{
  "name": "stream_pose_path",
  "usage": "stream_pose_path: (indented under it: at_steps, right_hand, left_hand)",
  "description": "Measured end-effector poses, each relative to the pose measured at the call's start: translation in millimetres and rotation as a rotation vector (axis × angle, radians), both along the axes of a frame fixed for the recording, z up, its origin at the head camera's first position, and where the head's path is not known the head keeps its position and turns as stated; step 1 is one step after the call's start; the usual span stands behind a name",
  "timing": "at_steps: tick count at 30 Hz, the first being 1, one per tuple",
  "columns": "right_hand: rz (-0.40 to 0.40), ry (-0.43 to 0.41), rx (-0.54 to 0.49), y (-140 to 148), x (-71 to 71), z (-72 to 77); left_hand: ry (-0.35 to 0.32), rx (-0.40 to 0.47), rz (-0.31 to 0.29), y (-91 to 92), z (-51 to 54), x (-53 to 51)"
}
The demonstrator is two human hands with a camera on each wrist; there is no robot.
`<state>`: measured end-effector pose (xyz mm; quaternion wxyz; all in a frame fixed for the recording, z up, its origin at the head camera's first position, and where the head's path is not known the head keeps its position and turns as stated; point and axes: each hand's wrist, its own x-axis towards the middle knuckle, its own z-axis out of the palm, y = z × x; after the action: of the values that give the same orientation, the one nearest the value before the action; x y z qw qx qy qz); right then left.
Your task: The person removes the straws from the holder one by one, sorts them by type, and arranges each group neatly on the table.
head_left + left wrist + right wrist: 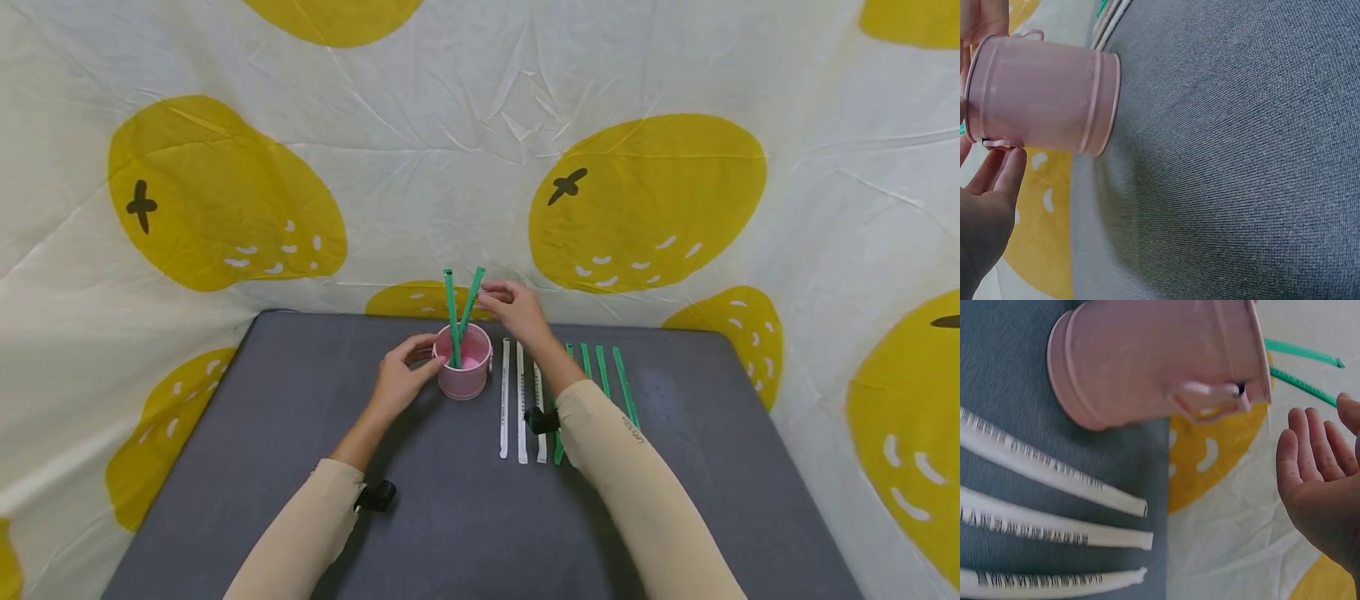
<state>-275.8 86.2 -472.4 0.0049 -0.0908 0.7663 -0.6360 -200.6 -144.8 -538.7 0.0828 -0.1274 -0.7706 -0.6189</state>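
A small pink bucket [462,383] stands upright on the dark table. Two green wrapped straws [452,308] lean apart inside it, their upper ends above the rim. My left hand [401,379] holds the bucket's left side near the rim, thumb in front and fingers behind. In the left wrist view, its fingertips [1015,165] meet the wall by a handle loop. Beside the right-leaning straw is my right hand [517,312], fingers loosely extended and palm visible in the right wrist view. The thumb [1349,412] is close to that straw's upper end; contact is unclear.
Right of the bucket lie three white wrapped straws [522,417] with printed lettering. Several green wrapped straws [622,383] lie farther right, partly hidden under my right forearm. A pale cloth with yellow fruit shapes [645,204] hangs behind the table [465,517].
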Motion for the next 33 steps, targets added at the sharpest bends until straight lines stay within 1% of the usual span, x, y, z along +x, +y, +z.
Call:
stream_pose_path:
  at_steps: [6, 11, 15, 19, 24, 28, 33]
  right_hand:
    - [-0.033, -0.017, 0.017, -14.6, -1.2, -3.5]
    - [-0.071, -0.011, 0.058, -21.2, -0.7, -0.5]
    - [-0.096, 0.006, 0.083, -24.3, -1.0, 3.0]
    - [-0.108, 0.035, 0.074, -25.5, -1.0, 6.5]
    - [-0.117, 0.06, 0.082, -22.4, -2.3, 8.8]
    - [-0.133, 0.088, 0.085, -17.4, -2.5, 16.2]
    - [-0.126, 0.122, 0.061, -10.3, -1.7, 31.1]
  left_hand:
    - [0.01, 0.021, -0.012, -1.7, -0.6, 0.6]
    - [0.012, 0.016, -0.013, -1.9, -1.2, 0.9]
    - [0.002, 0.022, -0.014, -1.1, -0.4, 0.8]
    - [-0.005, 0.022, -0.014, 0.2, 1.0, 0.4]
    - [-0.007, 0.014, 0.0, 0.6, 0.7, 0.3]
    - [0.002, 0.006, 0.003, -0.7, 0.1, 0.0]
    - [0.007, 0.01, -0.003, -0.9, 0.4, 0.0]
